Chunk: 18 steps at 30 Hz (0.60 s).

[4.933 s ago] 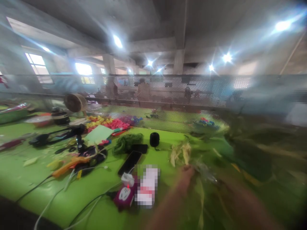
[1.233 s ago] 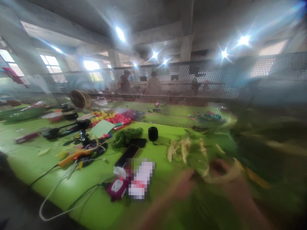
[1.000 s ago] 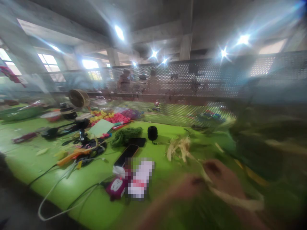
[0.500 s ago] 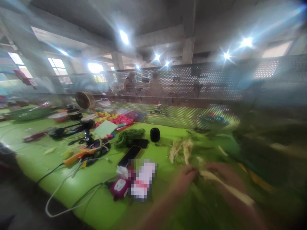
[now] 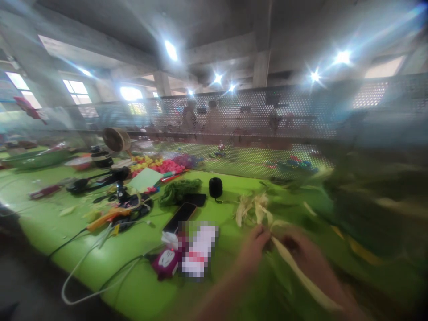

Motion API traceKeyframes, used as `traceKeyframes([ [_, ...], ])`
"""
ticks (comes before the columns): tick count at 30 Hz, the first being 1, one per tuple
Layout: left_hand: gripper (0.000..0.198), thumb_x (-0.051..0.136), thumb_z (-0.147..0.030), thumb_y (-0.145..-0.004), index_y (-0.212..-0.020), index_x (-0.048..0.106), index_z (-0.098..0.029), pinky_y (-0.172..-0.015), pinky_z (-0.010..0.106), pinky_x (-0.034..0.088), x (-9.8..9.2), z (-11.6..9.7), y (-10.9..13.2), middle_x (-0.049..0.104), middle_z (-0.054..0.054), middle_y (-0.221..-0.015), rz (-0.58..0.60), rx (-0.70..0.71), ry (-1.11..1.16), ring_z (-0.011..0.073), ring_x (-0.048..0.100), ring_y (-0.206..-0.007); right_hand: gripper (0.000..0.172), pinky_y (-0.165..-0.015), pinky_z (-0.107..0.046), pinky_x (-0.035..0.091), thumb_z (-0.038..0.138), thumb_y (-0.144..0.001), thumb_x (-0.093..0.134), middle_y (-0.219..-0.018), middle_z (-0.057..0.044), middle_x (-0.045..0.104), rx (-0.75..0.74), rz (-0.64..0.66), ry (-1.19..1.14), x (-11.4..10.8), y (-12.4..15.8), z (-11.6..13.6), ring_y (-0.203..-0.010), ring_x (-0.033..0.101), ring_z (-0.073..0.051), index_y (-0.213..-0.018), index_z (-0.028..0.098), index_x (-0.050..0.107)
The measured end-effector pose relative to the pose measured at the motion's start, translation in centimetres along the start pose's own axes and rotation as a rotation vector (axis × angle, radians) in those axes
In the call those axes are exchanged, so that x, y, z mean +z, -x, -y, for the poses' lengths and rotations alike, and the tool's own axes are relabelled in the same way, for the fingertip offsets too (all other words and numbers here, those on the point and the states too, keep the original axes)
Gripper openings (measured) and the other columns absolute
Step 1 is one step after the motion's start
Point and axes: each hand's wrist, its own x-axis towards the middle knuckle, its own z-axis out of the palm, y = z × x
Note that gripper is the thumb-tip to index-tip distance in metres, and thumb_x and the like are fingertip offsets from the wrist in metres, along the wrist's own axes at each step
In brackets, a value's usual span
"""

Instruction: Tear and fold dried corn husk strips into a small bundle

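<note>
Close together over the front right of the green table, both my hands work on a pale corn husk [image 5: 294, 267]. My left hand [image 5: 254, 245] is closed, its thumb and fingers pinching one end of the husk. My right hand [image 5: 302, 249] has its fingers curled around the same piece, just to the right; a long strip trails from it down across the wrist. Blur hides the fingertips' exact hold. Just beyond my left hand lies a small pile of curled husk strips [image 5: 245, 210]. A black spool of thread [image 5: 216, 188] stands behind that pile.
Left of my hands lie a blurred-out pink phone [image 5: 199, 252], a purple tissue pack [image 5: 165, 263] and a dark phone [image 5: 180, 217]. Farther left are an orange-handled tool [image 5: 107, 218] and cables. A perforated metal screen [image 5: 240, 133] runs behind the table [image 5: 133, 276]; a dark-green heap [image 5: 374, 200] stands right.
My hands have shifted slightly left, and more of the long husk strip shows along my right hand. The view has turned a little; the things on the table have stayed put.
</note>
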Motion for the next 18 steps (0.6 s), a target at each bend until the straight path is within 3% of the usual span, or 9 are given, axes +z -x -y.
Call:
traceKeyframes([
  [3, 0.035, 0.063, -0.050, -0.076, -0.077, 0.052, -0.016, -0.061, 0.025, 0.030, 0.00, 0.35, -0.30, 0.045, -0.002, -0.067, 0.029, -0.004, 0.033, 0.0101, 0.039, -0.061, 0.024, -0.076, -0.034, 0.052, 0.025, -0.078, 0.060, -0.102, -0.006, 0.070, -0.174, -0.140, 0.061, -0.06, 0.02, -0.44, -0.086, 0.064, -0.021, -0.100, 0.025, 0.067],
  [6, 0.036, 0.063, -0.050, -0.076, -0.077, 0.051, -0.016, -0.063, 0.026, 0.031, 0.04, 0.58, -0.33, 0.048, -0.001, -0.070, 0.070, -0.018, 0.044, 0.0104, 0.041, -0.063, 0.017, -0.086, -0.037, 0.050, 0.024, -0.081, 0.060, -0.098, -0.004, 0.072, -0.313, -0.155, 0.023, 0.03, 0.29, -0.50, -0.092, 0.065, -0.022, -0.093, 0.028, 0.071],
  [13, 0.027, 0.061, -0.042, -0.081, -0.076, 0.050, -0.017, -0.061, 0.025, 0.030, 0.22, 0.09, 0.22, 0.046, -0.003, -0.063, 0.066, 0.000, 0.045, 0.0096, 0.038, -0.060, 0.015, -0.081, -0.038, 0.055, 0.034, -0.082, 0.062, -0.095, -0.006, 0.069, -0.223, -0.207, -0.175, -0.08, 0.31, -0.24, -0.089, 0.066, -0.023, -0.091, 0.027, 0.072],
  [18, 0.032, 0.066, -0.046, -0.076, -0.079, 0.052, -0.017, -0.065, 0.026, 0.035, 0.28, 0.01, 0.04, 0.052, -0.001, -0.065, 0.025, -0.032, 0.198, 0.0118, 0.046, -0.062, 0.008, -0.082, -0.038, 0.054, 0.033, -0.072, 0.070, -0.094, -0.005, 0.066, -0.194, -0.208, -0.070, -0.57, -0.08, -0.70, -0.091, 0.065, -0.025, -0.077, 0.030, 0.076],
])
